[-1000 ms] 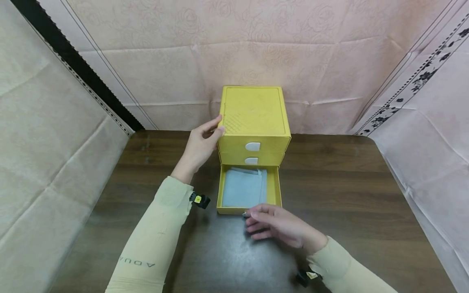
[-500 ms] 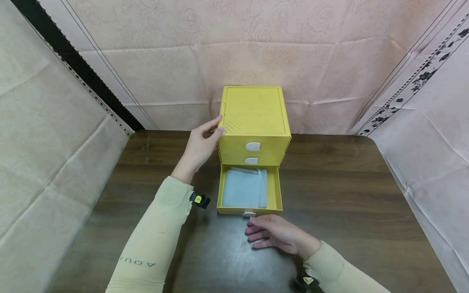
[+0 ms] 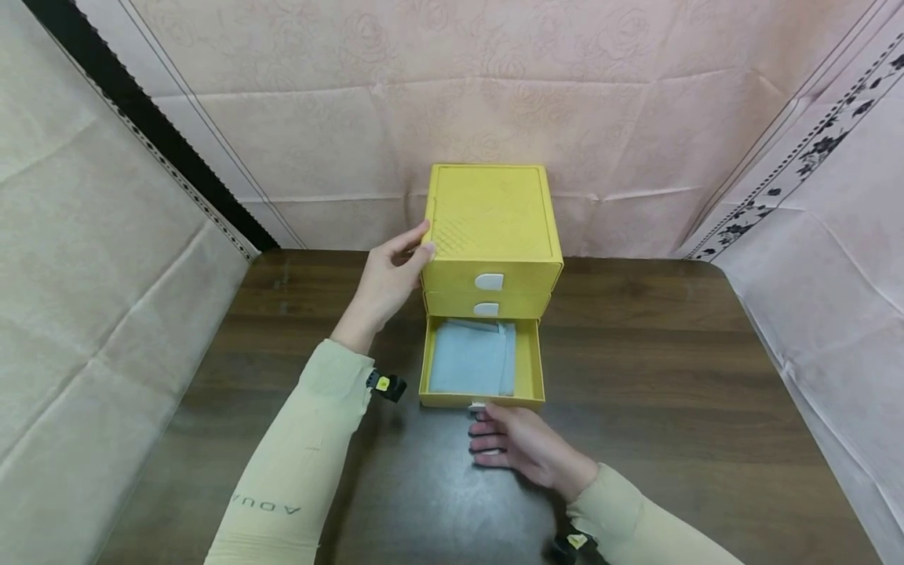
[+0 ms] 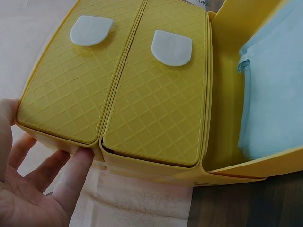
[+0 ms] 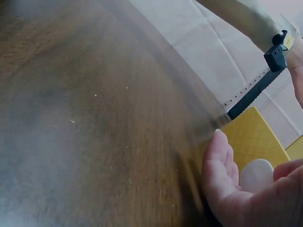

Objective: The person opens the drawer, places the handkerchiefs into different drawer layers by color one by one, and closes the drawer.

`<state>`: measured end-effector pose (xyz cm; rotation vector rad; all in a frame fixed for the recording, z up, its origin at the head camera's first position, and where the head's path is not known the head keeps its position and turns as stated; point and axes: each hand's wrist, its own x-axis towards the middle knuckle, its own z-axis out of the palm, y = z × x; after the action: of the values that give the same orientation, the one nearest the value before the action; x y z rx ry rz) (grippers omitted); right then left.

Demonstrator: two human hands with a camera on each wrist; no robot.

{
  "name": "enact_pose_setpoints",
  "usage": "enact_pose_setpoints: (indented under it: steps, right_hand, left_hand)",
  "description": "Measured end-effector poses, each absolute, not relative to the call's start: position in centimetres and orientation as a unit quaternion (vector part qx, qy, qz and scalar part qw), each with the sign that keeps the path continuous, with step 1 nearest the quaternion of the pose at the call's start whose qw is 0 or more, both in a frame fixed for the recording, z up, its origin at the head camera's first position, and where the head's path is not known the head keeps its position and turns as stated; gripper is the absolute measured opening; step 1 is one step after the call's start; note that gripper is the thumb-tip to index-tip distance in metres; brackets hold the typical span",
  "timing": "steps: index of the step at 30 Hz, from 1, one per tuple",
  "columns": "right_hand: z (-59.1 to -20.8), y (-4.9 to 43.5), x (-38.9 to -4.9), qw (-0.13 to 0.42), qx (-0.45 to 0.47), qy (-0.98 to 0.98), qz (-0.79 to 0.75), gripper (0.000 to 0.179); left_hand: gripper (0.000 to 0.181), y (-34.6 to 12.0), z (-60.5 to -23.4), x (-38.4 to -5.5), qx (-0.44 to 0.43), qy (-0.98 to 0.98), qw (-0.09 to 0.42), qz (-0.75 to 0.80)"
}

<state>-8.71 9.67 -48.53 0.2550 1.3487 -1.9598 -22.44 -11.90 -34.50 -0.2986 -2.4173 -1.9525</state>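
Note:
A yellow three-drawer cabinet stands on the table with its bottom drawer pulled out. Inside that drawer lies a folded light-blue cloth. My left hand holds the cabinet's upper left edge; in the left wrist view its fingers lie against the side wall. At the front of the drawer, my right hand has its thumb at the white handle, its other fingers lower and loosely bent. The right wrist view shows the handle between thumb and fingers, not enclosed by them.
Two upper drawers, each with a white tab handle, are closed. The dark wooden table extends around the cabinet. Pale cloth hangings surround the table at the back and both sides.
The right hand drew slightly back from the handle, then came up against it. The bottom drawer has slid in a little, with the cloth in it. The left hand stays on the cabinet.

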Motion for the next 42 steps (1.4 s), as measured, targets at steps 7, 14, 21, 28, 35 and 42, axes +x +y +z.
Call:
enact_pose_setpoints:
  steps: [7, 14, 21, 28, 35, 42]
  right_hand:
    - [-48.8, 8.8, -9.8, 0.337, 0.095, 0.561, -0.75, 0.051]
    - [-49.3, 7.9, -11.4, 0.31, 0.096, 0.589, -0.74, 0.047]
    - [-49.4, 7.6, -12.4, 0.302, 0.102, 0.599, -0.734, 0.042]
    - [-49.2, 7.3, -15.0, 0.283, 0.112, 0.621, -0.723, 0.041]
    - [-49.2, 8.4, -18.5, 0.245, 0.137, 0.652, -0.705, 0.04]
    - [-48.8, 9.6, -19.5, 0.254, 0.153, 0.642, -0.707, 0.038]
  left_hand:
    - [0.045, -12.0, -34.8, -22.5, -0.088, -0.776, 0.009, -0.624]
    - [0.045, -12.2, -35.1, -22.6, -0.086, -0.78, 0.012, -0.62]
    - [0.045, -12.5, -35.1, -22.3, -0.082, -0.78, 0.014, -0.62]
    - [0.043, -12.8, -35.2, -22.5, -0.085, -0.776, 0.024, -0.625]
    - [0.043, -12.1, -35.7, -22.7, -0.104, -0.77, 0.014, -0.629]
    - [0.043, -11.0, -34.8, -21.9, -0.109, -0.776, 0.015, -0.621]
